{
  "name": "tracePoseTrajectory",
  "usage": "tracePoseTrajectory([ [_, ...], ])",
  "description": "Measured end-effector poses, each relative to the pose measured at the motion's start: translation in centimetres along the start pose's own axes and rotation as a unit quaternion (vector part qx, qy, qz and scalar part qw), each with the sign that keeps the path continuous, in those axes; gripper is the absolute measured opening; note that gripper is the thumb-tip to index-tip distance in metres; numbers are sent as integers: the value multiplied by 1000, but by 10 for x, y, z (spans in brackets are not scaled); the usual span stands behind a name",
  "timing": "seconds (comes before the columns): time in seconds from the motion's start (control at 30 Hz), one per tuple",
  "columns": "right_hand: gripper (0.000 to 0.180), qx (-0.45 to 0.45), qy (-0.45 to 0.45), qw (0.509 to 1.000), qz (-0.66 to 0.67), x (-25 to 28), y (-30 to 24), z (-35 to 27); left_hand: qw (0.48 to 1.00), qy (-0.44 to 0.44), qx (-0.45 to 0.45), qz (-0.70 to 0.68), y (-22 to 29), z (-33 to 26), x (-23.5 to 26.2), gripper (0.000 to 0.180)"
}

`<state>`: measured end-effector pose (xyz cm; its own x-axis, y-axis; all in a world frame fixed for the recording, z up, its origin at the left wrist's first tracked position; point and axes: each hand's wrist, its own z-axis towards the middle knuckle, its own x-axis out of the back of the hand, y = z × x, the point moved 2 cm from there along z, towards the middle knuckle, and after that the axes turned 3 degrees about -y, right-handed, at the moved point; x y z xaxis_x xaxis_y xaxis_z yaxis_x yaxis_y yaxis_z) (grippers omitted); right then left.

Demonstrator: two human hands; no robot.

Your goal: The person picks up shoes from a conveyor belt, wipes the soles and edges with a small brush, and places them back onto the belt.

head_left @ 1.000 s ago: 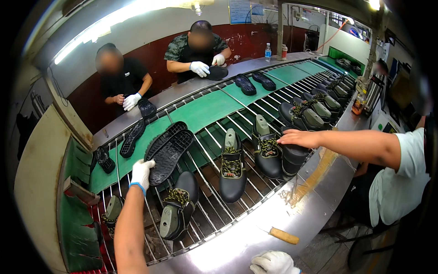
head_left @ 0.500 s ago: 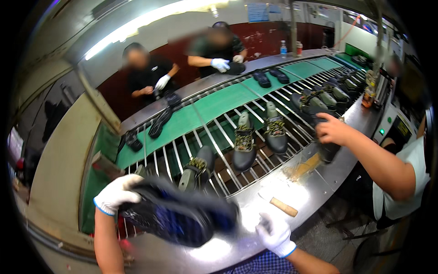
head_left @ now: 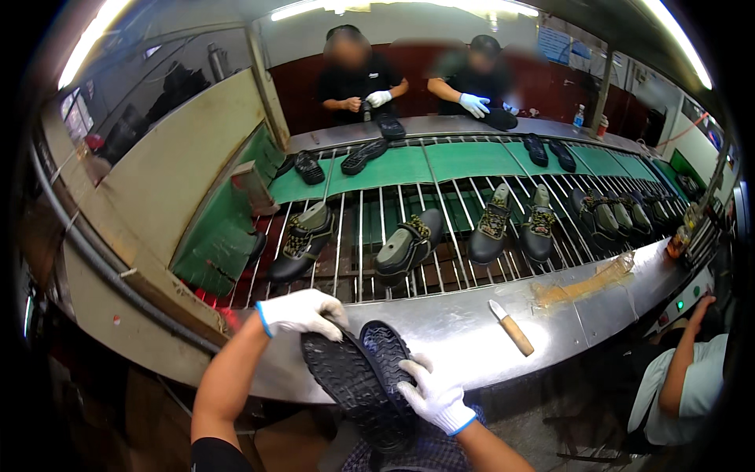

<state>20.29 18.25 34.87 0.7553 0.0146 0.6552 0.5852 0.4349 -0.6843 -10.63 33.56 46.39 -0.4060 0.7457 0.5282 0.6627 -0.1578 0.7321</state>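
Two black shoe soles with ridged treads are held at the metal table's near edge. My left hand (head_left: 305,313), in a white knit glove, pinches the top of the left sole (head_left: 338,371), its tread facing up. The right sole (head_left: 383,346) leans against it, partly behind. Gripping that one by its right edge is my gloved right hand (head_left: 434,395), fingers curled over it. A knife (head_left: 513,330) with a wooden handle and short blade lies on the table to the right of my right hand.
Dark lace-up shoes (head_left: 489,228) on lasts stand on a rack of metal bars (head_left: 346,256). Behind runs a green belt (head_left: 464,160) bearing black soles (head_left: 363,156). Two people work across it. Another person's arm (head_left: 684,370) shows at right. Brown tape (head_left: 586,282) lies on the table.
The view has swung left. My left hand has brought the soles in front of my body and turned their treads up. My right hand, free before, now grips one.
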Motion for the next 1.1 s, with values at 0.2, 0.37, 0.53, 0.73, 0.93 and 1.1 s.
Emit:
tracePoseTrajectory([
  [0.2,50,24,9,999,-45,-8,-5,5,976,134,83,151,5,-97,58,31],
  [0.37,47,3,19,1000,-17,-12,-6,2,885,344,48,308,-12,-113,30,37],
  [0.53,52,-55,66,983,165,-12,6,-30,900,304,-39,311,-19,-109,-90,57],
  [0.73,93,104,-132,978,-123,3,-43,-76,896,316,96,298,-67,-133,-143,40],
  [0.93,76,140,-100,972,-157,-32,-18,-32,853,373,108,348,-73,-163,-140,28],
  [1.1,66,59,-82,990,-99,-35,-34,8,857,475,-123,-156,-39,-93,-196,59],
])
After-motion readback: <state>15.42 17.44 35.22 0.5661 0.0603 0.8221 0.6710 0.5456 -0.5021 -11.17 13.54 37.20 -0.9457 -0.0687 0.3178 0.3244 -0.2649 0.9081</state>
